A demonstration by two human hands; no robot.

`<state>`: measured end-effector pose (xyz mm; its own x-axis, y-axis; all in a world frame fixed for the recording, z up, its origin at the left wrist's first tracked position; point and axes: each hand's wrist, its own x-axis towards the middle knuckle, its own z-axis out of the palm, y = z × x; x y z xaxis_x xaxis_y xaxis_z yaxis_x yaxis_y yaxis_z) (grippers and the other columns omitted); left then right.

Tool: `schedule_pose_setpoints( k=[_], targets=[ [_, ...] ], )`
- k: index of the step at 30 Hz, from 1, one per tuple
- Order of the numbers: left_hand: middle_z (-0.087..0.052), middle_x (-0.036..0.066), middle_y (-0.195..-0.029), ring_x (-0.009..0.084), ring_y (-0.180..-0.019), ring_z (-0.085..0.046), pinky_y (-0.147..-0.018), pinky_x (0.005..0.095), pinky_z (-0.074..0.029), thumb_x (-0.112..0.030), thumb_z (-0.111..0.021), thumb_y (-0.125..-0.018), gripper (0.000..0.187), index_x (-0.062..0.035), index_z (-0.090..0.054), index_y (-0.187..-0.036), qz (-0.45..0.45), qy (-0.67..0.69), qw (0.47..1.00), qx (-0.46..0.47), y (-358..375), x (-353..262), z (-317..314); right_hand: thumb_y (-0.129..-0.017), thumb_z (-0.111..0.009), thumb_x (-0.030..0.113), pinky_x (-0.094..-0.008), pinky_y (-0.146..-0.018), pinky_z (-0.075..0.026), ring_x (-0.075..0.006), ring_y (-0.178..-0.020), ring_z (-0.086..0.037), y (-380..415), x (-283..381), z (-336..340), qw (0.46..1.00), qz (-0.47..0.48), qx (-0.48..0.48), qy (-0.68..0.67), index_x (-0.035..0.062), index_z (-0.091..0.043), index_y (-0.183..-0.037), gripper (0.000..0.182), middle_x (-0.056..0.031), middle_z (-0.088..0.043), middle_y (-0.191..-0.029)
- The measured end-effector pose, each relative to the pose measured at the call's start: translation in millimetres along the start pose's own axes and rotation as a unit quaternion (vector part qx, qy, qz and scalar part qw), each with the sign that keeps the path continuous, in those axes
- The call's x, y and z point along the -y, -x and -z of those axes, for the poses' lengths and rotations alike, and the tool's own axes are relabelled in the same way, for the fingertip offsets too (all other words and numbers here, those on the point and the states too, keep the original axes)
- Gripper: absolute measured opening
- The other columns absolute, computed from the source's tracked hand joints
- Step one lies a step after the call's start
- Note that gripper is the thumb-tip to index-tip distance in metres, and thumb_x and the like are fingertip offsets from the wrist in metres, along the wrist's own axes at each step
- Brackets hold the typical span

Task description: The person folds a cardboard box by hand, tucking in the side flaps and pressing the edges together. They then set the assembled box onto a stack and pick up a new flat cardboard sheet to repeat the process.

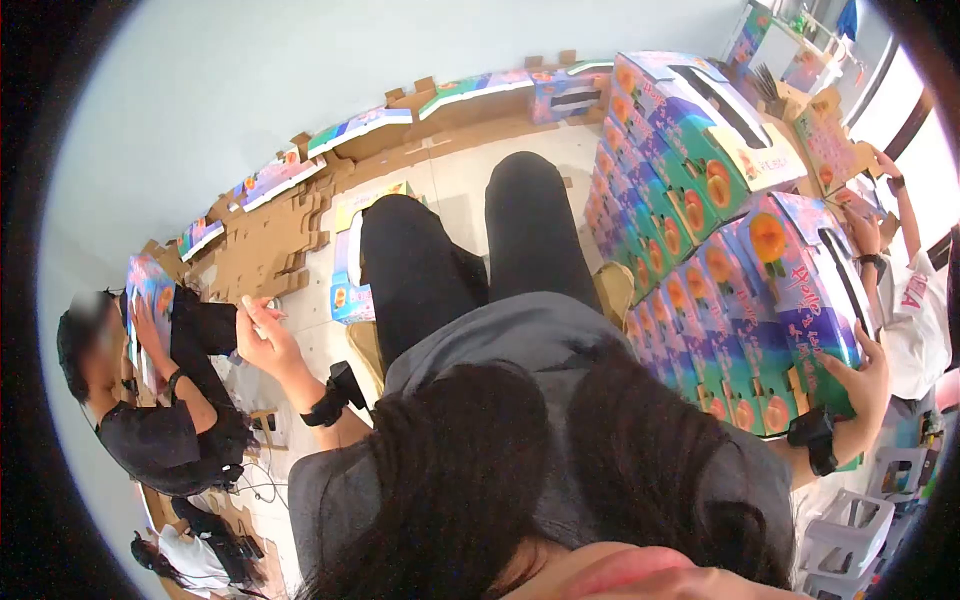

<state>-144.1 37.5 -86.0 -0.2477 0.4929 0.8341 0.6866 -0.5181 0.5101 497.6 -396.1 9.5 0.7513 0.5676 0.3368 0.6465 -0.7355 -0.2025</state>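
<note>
My left hand (268, 345) is raised beside my left knee, fingers curled together. Something small and pale may be at the fingertips, but I cannot make out what. My right hand (862, 378) is at the near end of a row of printed cardboard fruit boxes. Its thumb presses on the front face of the nearest fruit box (790, 270), and its fingers lie along the edge. That box is purple, blue and green with orange fruit pictures. Beside my left knee stands another fruit box (350, 265), partly hidden by my leg.
Stacked fruit boxes (650, 160) rise at my right. Flattened brown cardboard (262, 250) and opened cartons line the wall. On the left a seated person (150, 435) holds a box; another person (195, 555) is behind. At right, a co-worker (915, 330) handles a carton near plastic stools (850, 525).
</note>
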Motion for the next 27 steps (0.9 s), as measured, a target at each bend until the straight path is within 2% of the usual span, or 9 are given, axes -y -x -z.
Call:
schedule_pose_setpoints(
  k=[6,9,12,14,17,19,21,23,27],
  targets=[
    [-0.062,0.005,-0.062,0.0142,-0.055,-0.058,-0.054,0.0293,-0.043,-0.017,-0.053,-0.104,0.033,0.0022,-0.073,-0.086,-0.017,-0.032,0.999,0.025,-1,0,1,-0.061,-0.092,0.016,-0.0346,-0.101,-0.046,-0.0250,-0.118,-0.061,-7,7,-34,0.980,0.008,0.062,-0.187,0.0007,-0.062,-0.135,0.081,-0.0173,-0.064,-0.126],
    [-0.063,0.006,-0.062,0.0148,-0.055,-0.059,-0.055,0.0300,-0.043,-0.017,-0.054,-0.104,0.031,0.0016,-0.073,-0.086,-0.013,-0.035,0.999,0.029,0,-2,0,-0.065,-0.090,0.013,-0.0370,-0.105,-0.044,-0.0298,-0.120,-0.060,-7,11,-44,0.999,-0.001,0.032,0.007,0.0001,-0.064,-0.132,0.073,-0.0162,-0.066,-0.126],
    [-0.063,0.006,-0.062,0.0155,-0.056,-0.059,-0.055,0.0311,-0.043,-0.017,-0.056,-0.103,0.030,0.0000,-0.074,-0.086,-0.012,-0.042,0.999,0.022,0,-5,0,-0.068,-0.087,0.018,-0.0431,-0.105,-0.044,-0.0334,-0.118,-0.062,-9,106,-8,0.983,0.172,-0.060,0.004,-0.0015,-0.067,-0.122,0.061,-0.0171,-0.068,-0.123],
    [-0.063,0.006,-0.062,0.0159,-0.056,-0.059,-0.056,0.0319,-0.044,-0.017,-0.057,-0.102,0.028,-0.0013,-0.074,-0.086,-0.022,-0.056,0.998,0.016,-1,-8,1,-0.073,-0.084,0.019,-0.0465,-0.102,-0.046,-0.0346,-0.110,-0.065,-7,170,14,0.942,0.297,-0.091,-0.128,-0.0003,-0.070,-0.115,0.048,-0.0176,-0.070,-0.117],
    [-0.061,0.005,-0.060,0.0186,-0.058,-0.059,-0.059,0.0343,-0.044,-0.017,-0.058,-0.101,0.029,-0.0027,-0.074,-0.082,-0.008,-0.063,0.998,0.017,0,-2,2,-0.086,-0.066,0.024,-0.0448,-0.080,-0.045,-0.0270,-0.084,-0.063,0,208,28,0.757,0.523,-0.083,-0.383,0.0114,-0.069,-0.092,0.015,-0.0091,-0.066,-0.094],
    [-0.061,0.006,-0.059,0.0206,-0.057,-0.059,-0.058,0.0347,-0.043,-0.015,-0.059,-0.100,0.028,-0.0031,-0.073,-0.080,-0.015,-0.072,0.997,0.010,0,-6,2,-0.095,-0.053,0.035,-0.0405,-0.067,-0.040,-0.0188,-0.068,-0.059,-13,214,25,0.538,0.684,-0.028,-0.491,0.0215,-0.067,-0.079,0.026,0.0005,-0.063,-0.077],
    [-0.061,0.006,-0.061,0.0188,-0.057,-0.059,-0.058,0.0330,-0.043,-0.013,-0.059,-0.100,0.027,-0.0018,-0.072,-0.080,-0.022,-0.071,0.997,0.010,4,-8,1,-0.094,-0.056,0.044,-0.0349,-0.065,-0.035,-0.0135,-0.065,-0.054,-21,257,19,0.323,0.733,-0.045,-0.597,0.0270,-0.064,-0.079,0.024,0.0064,-0.059,-0.077],
    [-0.062,0.006,-0.063,0.0140,-0.059,-0.058,-0.057,0.0296,-0.043,-0.014,-0.058,-0.101,0.027,0.0012,-0.071,-0.081,-0.033,-0.059,0.998,0.019,4,-6,1,-0.093,-0.059,0.035,-0.0312,-0.067,-0.037,-0.0108,-0.070,-0.053,-2,291,26,0.265,0.696,-0.037,-0.666,0.0244,-0.059,-0.088,0.011,0.0069,-0.054,-0.082],
    [-0.063,0.008,-0.062,0.0234,-0.059,-0.062,-0.061,0.0358,-0.045,-0.007,-0.063,-0.094,0.018,-0.0038,-0.072,-0.079,-0.034,-0.047,0.998,0.014,6,-1,4,-0.093,-0.060,0.027,-0.0272,-0.068,-0.038,-0.0079,-0.077,-0.051,16,354,35,0.207,0.673,-0.008,-0.710,0.0224,-0.055,-0.099,0.009,0.0085,-0.051,-0.089]
  ],
)
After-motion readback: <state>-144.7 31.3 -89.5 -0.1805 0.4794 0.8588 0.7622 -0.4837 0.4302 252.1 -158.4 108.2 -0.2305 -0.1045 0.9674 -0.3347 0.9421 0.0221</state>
